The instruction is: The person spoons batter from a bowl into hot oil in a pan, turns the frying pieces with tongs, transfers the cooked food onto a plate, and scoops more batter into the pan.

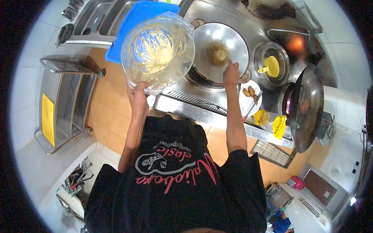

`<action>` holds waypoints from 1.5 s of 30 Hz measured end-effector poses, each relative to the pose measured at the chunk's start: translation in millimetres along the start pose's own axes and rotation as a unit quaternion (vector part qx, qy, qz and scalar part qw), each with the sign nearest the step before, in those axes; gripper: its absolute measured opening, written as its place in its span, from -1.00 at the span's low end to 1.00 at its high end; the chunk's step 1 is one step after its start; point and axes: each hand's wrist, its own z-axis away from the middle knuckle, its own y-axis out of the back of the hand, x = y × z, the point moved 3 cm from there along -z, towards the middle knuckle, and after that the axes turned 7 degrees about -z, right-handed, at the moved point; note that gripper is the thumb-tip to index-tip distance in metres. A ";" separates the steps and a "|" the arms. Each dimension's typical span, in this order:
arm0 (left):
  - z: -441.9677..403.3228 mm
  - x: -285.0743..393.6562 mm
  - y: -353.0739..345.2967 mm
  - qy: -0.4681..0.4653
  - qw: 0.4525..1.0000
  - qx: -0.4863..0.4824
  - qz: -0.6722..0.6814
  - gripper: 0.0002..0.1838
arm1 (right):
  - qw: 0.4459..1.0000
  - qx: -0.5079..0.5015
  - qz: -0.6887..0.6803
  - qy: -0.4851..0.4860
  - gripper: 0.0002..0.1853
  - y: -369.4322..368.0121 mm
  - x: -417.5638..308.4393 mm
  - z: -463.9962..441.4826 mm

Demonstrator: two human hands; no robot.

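My left hand (pixel 139 97) grips the near rim of a clear bowl (pixel 182 64), which is tilted and smeared inside with pale yellow batter (pixel 157 52). The bowl hangs over the counter, left of a wide metal wok (pixel 235 42) with two loop handles. In the wok's bottom lies a little brownish oil with a pale, frothy lump (pixel 219 56) in it. My right hand (pixel 231 73) is over the wok's near right side, fingers closed and pointing toward the lump. Whatever the fingers may hold is too small to make out.
Right of the wok stands a white plate (pixel 244 101) with browned fried pieces (pixel 249 92). Beyond it a yellow cup (pixel 273 66) sits in a metal basin (pixel 259 58). A large dark wok (pixel 309 112) tilts over a lit burner (pixel 288 106). A blue tray (pixel 116 50) lies behind the bowl.
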 end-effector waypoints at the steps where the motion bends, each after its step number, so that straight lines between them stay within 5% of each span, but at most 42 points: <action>1: -1.3 0.1 -0.3 -0.002 1.000 -0.001 0.001 -0.50 | 1.000 -0.001 -0.020 -0.004 -0.61 0.7 0.0 -1.9; 8: -3.8 -7.4 2.3 0.007 1.000 -0.008 0.007 -0.45 | 0.999 0.044 0.008 0.020 -0.63 4.3 -7.4 -0.6; 17: 5.4 4.8 -3.7 0.010 1.000 -0.023 -0.001 -0.47 | 0.995 -0.040 0.080 0.038 -0.71 -14.0 -0.3 -6.4; 45: 21.0 -5.1 -18.3 0.012 0.998 -0.052 -0.018 -0.49 | 0.975 0.115 -0.170 0.081 -0.69 -12.5 46.9 -1.2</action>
